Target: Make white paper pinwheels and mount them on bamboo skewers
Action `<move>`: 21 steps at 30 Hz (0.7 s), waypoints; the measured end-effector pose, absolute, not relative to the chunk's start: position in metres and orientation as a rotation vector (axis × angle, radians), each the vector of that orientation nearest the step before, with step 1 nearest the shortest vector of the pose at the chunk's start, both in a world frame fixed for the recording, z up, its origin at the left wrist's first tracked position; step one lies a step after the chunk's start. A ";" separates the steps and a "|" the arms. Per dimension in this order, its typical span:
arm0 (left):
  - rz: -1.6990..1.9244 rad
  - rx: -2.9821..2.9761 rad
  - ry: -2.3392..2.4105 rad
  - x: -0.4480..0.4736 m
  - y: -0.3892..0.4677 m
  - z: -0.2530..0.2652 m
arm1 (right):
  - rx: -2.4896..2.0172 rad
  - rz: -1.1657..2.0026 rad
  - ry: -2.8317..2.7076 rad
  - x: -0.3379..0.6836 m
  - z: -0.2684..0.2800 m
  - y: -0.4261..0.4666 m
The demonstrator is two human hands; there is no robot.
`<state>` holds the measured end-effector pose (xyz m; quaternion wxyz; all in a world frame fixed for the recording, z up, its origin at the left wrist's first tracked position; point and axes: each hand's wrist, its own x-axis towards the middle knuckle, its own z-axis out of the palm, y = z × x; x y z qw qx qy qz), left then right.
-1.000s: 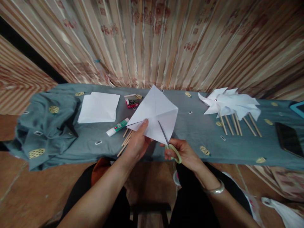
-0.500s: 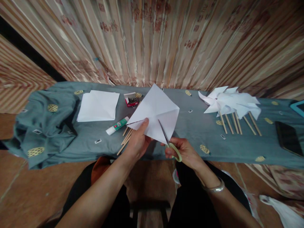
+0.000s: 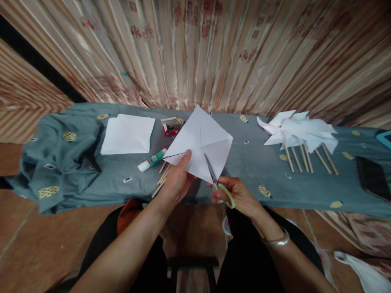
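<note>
A square sheet of white paper (image 3: 204, 130) is pinched in my left hand (image 3: 179, 179), thumb on top and fingers beneath. Slits run inward from its left and right corners, and crease lines cross near the middle. My right hand (image 3: 235, 193) grips scissors (image 3: 224, 193) with pale green handles. Their blades lie along the paper's near corner, tips pointing toward its centre. Partly under the paper and my left hand are thin wooden sticks (image 3: 160, 185). A glue stick (image 3: 152, 160) with a green label lies just left of the paper.
A stack of white paper (image 3: 127, 134) lies at the left, near bunched cloth (image 3: 61, 162). An open red box (image 3: 170, 127) of small metal pins stands behind the glue stick. Several paper pinwheels (image 3: 299, 128) on sticks lie at the right, with a dark phone (image 3: 373, 178) beyond.
Almost nothing differs. The view has shifted slightly; both hands keep their hold, and the scissors stay at the paper's near corner.
</note>
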<state>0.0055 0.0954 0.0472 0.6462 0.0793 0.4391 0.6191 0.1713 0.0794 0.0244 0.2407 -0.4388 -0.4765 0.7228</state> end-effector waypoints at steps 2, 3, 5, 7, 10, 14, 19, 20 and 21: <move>1.437 0.181 1.004 0.002 0.098 0.049 | -1.182 2.036 -1.356 0.174 0.024 0.079; 1.462 0.185 1.000 -0.001 0.100 0.050 | -1.177 2.071 -1.381 0.176 0.024 0.079; 1.522 0.192 0.985 -0.008 0.104 0.052 | -1.176 2.130 -1.434 0.184 0.024 0.079; 1.562 0.187 0.975 -0.016 0.107 0.054 | -1.189 2.160 -1.492 0.195 0.026 0.080; 1.581 0.179 0.993 -0.027 0.109 0.055 | -1.221 2.174 -1.546 0.214 0.032 0.081; 1.543 0.215 1.051 -0.032 0.104 0.051 | -1.216 1.921 -1.461 0.232 0.037 0.087; 1.332 0.316 1.109 -0.024 0.093 0.039 | -1.371 1.270 -1.218 0.234 0.032 0.099; 1.288 0.329 1.123 -0.021 0.090 0.036 | -1.393 1.223 -1.200 0.232 0.031 0.101; 1.256 0.340 1.134 -0.018 0.088 0.034 | -1.402 1.206 -1.195 0.230 0.030 0.102</move>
